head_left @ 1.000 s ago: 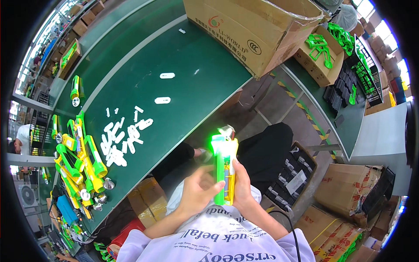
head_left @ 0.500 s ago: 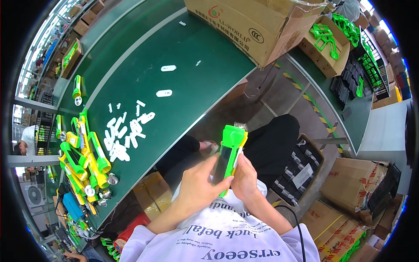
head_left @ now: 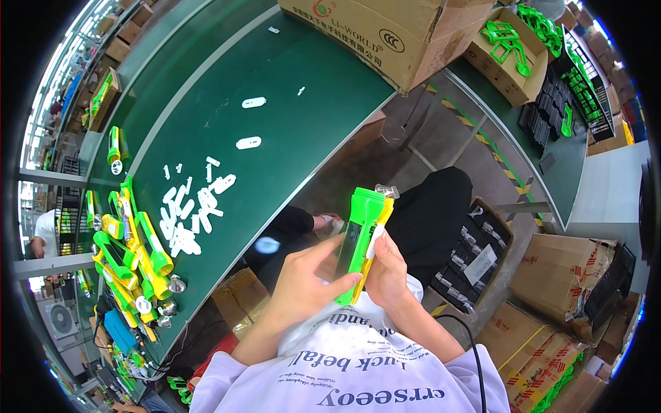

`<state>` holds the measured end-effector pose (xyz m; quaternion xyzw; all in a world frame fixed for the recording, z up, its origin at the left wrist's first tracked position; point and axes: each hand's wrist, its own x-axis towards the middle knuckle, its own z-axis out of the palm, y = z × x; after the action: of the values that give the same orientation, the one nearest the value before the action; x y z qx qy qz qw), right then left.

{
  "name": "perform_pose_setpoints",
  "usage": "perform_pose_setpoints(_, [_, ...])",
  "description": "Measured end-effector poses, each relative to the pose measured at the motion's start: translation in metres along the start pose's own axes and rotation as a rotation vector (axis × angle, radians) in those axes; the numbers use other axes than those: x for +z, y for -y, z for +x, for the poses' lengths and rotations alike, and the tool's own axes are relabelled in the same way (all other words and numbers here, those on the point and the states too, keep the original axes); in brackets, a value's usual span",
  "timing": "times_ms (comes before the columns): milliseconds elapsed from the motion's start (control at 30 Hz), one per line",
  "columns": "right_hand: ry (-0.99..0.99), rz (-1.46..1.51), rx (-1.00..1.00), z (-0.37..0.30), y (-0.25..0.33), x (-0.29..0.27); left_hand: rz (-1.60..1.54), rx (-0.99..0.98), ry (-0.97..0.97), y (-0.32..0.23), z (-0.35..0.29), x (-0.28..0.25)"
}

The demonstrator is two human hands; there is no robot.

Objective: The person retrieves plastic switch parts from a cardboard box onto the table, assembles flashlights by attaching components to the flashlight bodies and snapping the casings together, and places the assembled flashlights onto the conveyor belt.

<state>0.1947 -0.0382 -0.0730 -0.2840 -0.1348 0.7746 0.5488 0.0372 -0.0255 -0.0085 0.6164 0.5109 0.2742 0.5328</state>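
Green-and-yellow plastic flashlight (head_left: 359, 241), long boxy body, smooth glossy shell, held upright at frame centre, clear lens end up. Left hand (head_left: 303, 279) wraps the green side, fingers curled, thumb pressed on the lower body. Right hand (head_left: 387, 270) grips the yellow side, fingers closed together around it, a small white piece under the fingertips. Both hands over the lap, above a white printed T-shirt (head_left: 358, 375).

Left of centre: dark green conveyor belt (head_left: 275, 148), matte, running diagonally. Scattered white flat oblong plastic pieces (head_left: 193, 206) on it. Lower left: pile of same flashlights (head_left: 131, 248), green and yellow, some round silver reflectors loose beside them.

Top centre: large brown cardboard box (head_left: 385, 34). Upper right: smaller carton with green plastic frames (head_left: 509, 41), black tray (head_left: 551, 113) of dark parts beside it. Lower right: stacked cardboard cartons (head_left: 558, 282) on concrete floor. Black cable (head_left: 468, 351) over the shirt.
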Motion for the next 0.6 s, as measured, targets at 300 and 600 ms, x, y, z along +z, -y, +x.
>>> perform_pose_setpoints(300, [-0.011,-0.062,-0.009,0.0028,-0.0037,-0.0009,0.048,0.011,-0.039,0.0006,-0.0002,0.0015])
perform_pose_setpoints(600, [-0.012,-0.113,-0.014,0.0063,0.0003,0.0024,0.006,-0.179,0.027,0.0062,0.0009,-0.0034])
